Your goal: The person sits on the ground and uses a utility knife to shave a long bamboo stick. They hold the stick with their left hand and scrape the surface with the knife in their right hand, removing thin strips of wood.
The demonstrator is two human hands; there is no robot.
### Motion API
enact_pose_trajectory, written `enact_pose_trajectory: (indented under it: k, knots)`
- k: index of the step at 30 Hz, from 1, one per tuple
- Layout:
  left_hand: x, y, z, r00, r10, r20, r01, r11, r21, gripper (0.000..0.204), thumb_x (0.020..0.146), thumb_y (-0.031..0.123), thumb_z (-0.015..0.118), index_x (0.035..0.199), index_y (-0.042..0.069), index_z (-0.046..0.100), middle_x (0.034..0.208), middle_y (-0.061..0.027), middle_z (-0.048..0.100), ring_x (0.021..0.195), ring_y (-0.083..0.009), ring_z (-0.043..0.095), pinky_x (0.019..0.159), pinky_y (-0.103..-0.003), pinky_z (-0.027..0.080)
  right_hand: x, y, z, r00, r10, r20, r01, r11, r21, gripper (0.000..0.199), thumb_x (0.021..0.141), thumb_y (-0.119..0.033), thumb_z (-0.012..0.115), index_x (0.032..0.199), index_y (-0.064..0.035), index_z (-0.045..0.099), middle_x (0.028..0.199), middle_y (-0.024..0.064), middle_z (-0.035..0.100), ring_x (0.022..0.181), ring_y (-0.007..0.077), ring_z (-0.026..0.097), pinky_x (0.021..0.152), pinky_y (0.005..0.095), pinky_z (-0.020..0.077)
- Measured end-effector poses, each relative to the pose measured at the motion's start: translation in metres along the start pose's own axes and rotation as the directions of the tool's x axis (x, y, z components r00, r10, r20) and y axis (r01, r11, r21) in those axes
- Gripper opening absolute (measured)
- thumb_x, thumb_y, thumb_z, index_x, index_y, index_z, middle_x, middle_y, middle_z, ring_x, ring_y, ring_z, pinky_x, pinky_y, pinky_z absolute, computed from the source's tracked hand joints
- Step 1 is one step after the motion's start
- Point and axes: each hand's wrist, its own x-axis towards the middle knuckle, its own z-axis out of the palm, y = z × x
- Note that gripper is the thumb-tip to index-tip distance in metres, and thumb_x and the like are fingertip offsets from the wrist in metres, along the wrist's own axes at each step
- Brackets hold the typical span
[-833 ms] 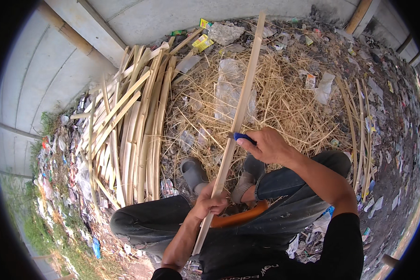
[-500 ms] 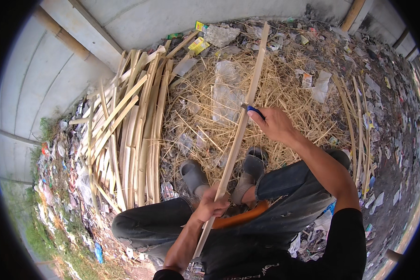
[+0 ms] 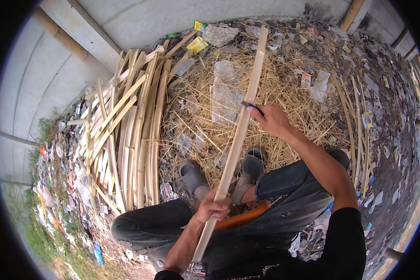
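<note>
A long pale bamboo strip (image 3: pixel 240 132) slants away from my lap toward the far side, its lower end near my belly. My left hand (image 3: pixel 211 209) is wrapped round its near part. My right hand (image 3: pixel 271 121) grips a knife (image 3: pixel 255 109) with a blue handle, most of it covered by my fingers. The short blade crosses the strip about midway along, touching or just over its face; I cannot tell which.
Stacked bamboo strips (image 3: pixel 130 140) lie to the left, and a few thin ones (image 3: pixel 355 130) to the right. Straw-like shavings (image 3: pixel 289 93) cover the ground past my grey shoes (image 3: pixel 194 174). An orange curved thing (image 3: pixel 242 217) shows between my legs. A concrete wall (image 3: pixel 158 21) stands behind.
The strip has turned slightly, showing more of its broad face. My right hand and the knife have shifted a little nearer to me. My left hand keeps its hold.
</note>
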Motion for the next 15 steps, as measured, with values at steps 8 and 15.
enact_pose_trajectory:
  k: [8, 15]
  knots:
    - [-0.004, 0.009, -0.004, 0.998, 0.046, -0.039, -0.043, 0.996, 0.072, 0.09, 0.083, -0.002, 0.058, 0.165, 0.016, 0.024, 0.066, 0.0013, 0.038, 0.042, -0.0077, 0.033, 0.039, -0.024, 0.025, -0.046, -0.039, 0.042, 0.926, -0.276, 0.259, 0.288, 0.958, -0.008, 0.067, 0.102, -0.063, 0.053, 0.076, -0.0039, 0.071, 0.052, 0.016, 0.054, 0.051, 0.0377, 0.058, 0.054, 0.0473, 0.0464]
    - [-0.013, -0.009, 0.007, 0.99, -0.122, -0.071, 0.133, 0.974, 0.184, 0.092, 0.081, -0.007, 0.059, 0.165, 0.015, 0.027, 0.067, 0.002, 0.037, 0.044, -0.0063, 0.033, 0.04, -0.022, 0.026, 0.052, 0.102, -0.046, 0.922, 0.284, -0.263, -0.273, 0.959, 0.077, 0.087, 0.105, -0.069, 0.038, 0.072, 0.0067, 0.065, 0.053, 0.0171, 0.053, 0.053, 0.0352, 0.06, 0.058, 0.0485, 0.0475]
